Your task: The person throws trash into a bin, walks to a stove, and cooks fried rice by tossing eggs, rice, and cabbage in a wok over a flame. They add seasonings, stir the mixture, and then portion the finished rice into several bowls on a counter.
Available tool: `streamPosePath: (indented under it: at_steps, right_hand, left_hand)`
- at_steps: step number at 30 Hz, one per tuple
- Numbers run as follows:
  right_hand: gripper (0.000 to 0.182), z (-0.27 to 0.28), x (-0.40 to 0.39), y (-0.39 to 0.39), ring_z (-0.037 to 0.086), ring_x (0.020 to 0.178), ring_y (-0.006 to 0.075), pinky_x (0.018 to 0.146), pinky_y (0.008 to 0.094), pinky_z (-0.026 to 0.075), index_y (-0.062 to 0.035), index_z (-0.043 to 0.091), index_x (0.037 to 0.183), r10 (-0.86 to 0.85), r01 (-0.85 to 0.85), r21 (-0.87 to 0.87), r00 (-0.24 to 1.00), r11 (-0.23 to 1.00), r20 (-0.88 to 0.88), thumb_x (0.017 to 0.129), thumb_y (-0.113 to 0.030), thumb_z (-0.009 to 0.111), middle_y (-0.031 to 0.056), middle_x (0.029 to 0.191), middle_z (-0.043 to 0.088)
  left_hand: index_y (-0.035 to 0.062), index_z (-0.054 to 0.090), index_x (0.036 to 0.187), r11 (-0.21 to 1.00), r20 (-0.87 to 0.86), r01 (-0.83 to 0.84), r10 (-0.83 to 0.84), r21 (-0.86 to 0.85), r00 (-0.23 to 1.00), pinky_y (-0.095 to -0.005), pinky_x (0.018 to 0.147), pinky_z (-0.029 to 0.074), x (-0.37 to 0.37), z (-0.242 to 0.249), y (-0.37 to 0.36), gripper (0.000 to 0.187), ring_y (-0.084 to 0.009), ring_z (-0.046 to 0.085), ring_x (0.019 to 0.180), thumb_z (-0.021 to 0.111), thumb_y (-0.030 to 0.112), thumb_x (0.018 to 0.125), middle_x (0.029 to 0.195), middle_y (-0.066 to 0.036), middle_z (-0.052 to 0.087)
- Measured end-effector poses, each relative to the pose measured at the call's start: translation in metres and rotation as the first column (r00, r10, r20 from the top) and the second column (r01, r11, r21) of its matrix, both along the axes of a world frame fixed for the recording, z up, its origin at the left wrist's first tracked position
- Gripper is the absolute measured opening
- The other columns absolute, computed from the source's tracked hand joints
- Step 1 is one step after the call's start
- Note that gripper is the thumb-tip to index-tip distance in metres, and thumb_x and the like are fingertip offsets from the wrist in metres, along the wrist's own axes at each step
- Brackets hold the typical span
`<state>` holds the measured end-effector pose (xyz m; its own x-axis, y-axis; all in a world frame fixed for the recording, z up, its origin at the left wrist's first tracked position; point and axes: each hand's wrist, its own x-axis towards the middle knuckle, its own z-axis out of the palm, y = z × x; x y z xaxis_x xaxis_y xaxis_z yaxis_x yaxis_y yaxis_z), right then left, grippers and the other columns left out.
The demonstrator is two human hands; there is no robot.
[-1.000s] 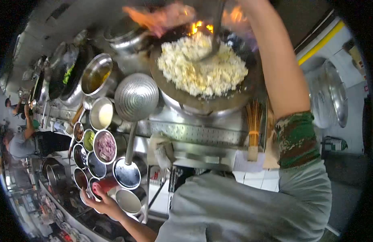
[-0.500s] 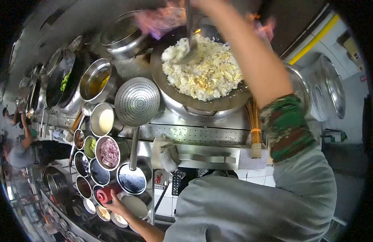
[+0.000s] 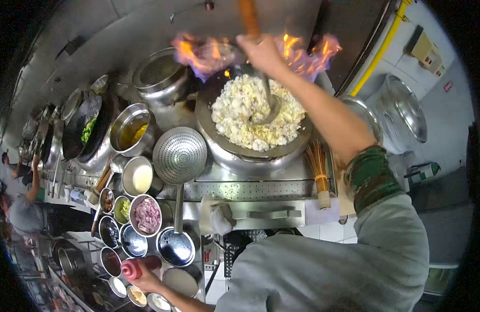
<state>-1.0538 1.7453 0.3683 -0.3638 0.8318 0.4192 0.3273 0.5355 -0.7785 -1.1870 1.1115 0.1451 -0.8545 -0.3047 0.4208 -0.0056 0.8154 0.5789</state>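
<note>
My right hand (image 3: 261, 52) grips the long handle of a metal ladle (image 3: 268, 112), whose bowl is sunk in a heap of white and yellow fried rice (image 3: 237, 117). The rice fills a wok (image 3: 250, 153) on the burner, and orange flames (image 3: 198, 52) lick up behind it. At the lower left, my left hand (image 3: 150, 283) is wrapped around a red squeeze bottle (image 3: 138, 268), beside several round metal bowls of sauces and seasonings.
A perforated skimmer (image 3: 180, 155) rests left of the wok. A bowl of chopped red onion (image 3: 146, 215), a bowl of oil (image 3: 128, 130) and a stock pot (image 3: 159, 78) stand nearby. A bamboo brush (image 3: 319, 174) lies right of the wok. Big steel pots (image 3: 403, 106) stand far right. Other people (image 3: 22, 213) work far left.
My right hand swung the ladle from the wok's far rim into the middle of the rice. Flames now flare wider behind the wok. My left hand closed around the red bottle.
</note>
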Motion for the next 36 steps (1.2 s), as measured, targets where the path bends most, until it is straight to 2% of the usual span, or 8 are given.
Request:
streamPosePath:
  at_steps: [6,7,10,12,19,20,22,36]
  right_hand:
    - [0.028,0.045,0.104,0.052,0.037,0.042,0.0073,0.041,0.0260,0.030,-0.0127,0.055,0.072,-0.038,-0.070,-0.178,0.842,0.982,-0.538,0.096,-0.024,0.062,-0.0060,0.054,0.040]
    - [0.020,-0.015,0.099,0.088,0.041,0.044,0.0064,0.040,0.0248,0.031,-0.0096,0.058,0.080,-0.147,0.201,0.090,0.899,0.975,-0.414,0.096,-0.021,0.062,-0.0049,0.056,0.042]
    - [0.022,-0.051,0.086,0.057,0.037,0.042,0.0072,0.038,0.0261,0.027,-0.0110,0.056,0.081,0.101,-0.359,-0.162,0.612,0.919,-0.785,0.094,-0.024,0.067,-0.0056,0.055,0.038]
    - [0.029,-0.015,0.083,0.066,0.033,0.039,0.0076,0.038,0.0262,0.025,-0.0137,0.050,0.074,0.065,-0.290,-0.190,0.685,0.938,-0.726,0.096,-0.026,0.065,-0.0053,0.053,0.035]
    - [0.024,-0.043,0.069,0.095,0.048,0.049,0.0100,0.040,0.0266,0.033,-0.0071,0.059,0.086,-0.176,0.162,-0.074,0.817,0.984,-0.549,0.097,-0.028,0.063,-0.0019,0.055,0.047]
    - [0.027,-0.039,0.071,0.076,0.043,0.045,0.0098,0.040,0.0296,0.033,-0.0097,0.058,0.076,-0.089,-0.232,-0.244,0.528,0.942,-0.845,0.095,-0.028,0.066,-0.0034,0.054,0.046]
    - [0.024,-0.052,0.087,0.082,0.040,0.043,0.0081,0.038,0.0286,0.032,-0.0112,0.056,0.078,-0.094,-0.312,-0.322,0.573,0.894,-0.814,0.096,-0.026,0.064,-0.0050,0.053,0.040]
    - [0.037,-0.111,0.220,-0.062,0.037,0.050,0.0084,0.053,0.0275,0.038,-0.0122,0.037,0.071,-0.143,-0.306,-0.255,0.345,0.917,-0.928,0.103,-0.019,0.054,-0.0016,0.056,0.037]
  left_hand:
    - [-0.0087,0.048,0.134,0.948,-0.210,0.318,-0.312,-0.006,0.926,-0.0395,0.097,0.048,0.023,0.092,0.004,0.085,-0.0306,0.061,0.115,0.084,0.041,0.076,0.129,-0.023,0.060]
    - [-0.0089,0.046,0.136,0.901,-0.280,0.427,-0.392,0.077,0.877,-0.0406,0.099,0.047,0.026,0.096,0.010,0.082,-0.0305,0.061,0.114,0.083,0.036,0.078,0.130,-0.023,0.059]
    - [-0.0064,0.036,0.144,0.585,-0.347,0.743,-0.657,0.324,0.669,-0.0422,0.105,0.042,0.026,0.095,0.026,0.092,-0.0279,0.055,0.121,0.082,0.039,0.078,0.136,-0.019,0.053]
    - [-0.0055,0.036,0.145,0.392,-0.389,0.849,-0.764,0.355,0.515,-0.0404,0.106,0.041,0.021,0.105,0.070,0.099,-0.0271,0.053,0.123,0.084,0.045,0.074,0.138,-0.018,0.050]
    - [0.0004,0.048,0.139,0.105,0.127,0.941,-0.990,0.321,0.067,-0.0409,0.097,0.048,0.071,0.191,0.275,0.090,-0.0290,0.063,0.111,0.087,0.035,0.065,0.122,-0.018,0.062]
    - [0.0027,0.050,0.138,0.067,0.201,0.963,-0.980,0.260,0.014,-0.0410,0.096,0.050,0.075,0.194,0.304,0.088,-0.0310,0.065,0.109,0.086,0.035,0.065,0.118,-0.018,0.066]
    - [0.0079,0.055,0.134,-0.017,0.406,0.997,-0.913,0.080,-0.048,-0.0422,0.092,0.052,0.081,0.198,0.355,0.079,-0.0367,0.066,0.107,0.084,0.039,0.068,0.116,-0.019,0.067]
    - [0.0272,0.064,0.122,-0.074,0.484,0.676,-0.755,-0.733,0.443,-0.0427,0.080,0.057,0.043,0.206,0.552,0.045,-0.0291,0.071,0.095,0.071,0.040,0.079,0.105,-0.013,0.072]
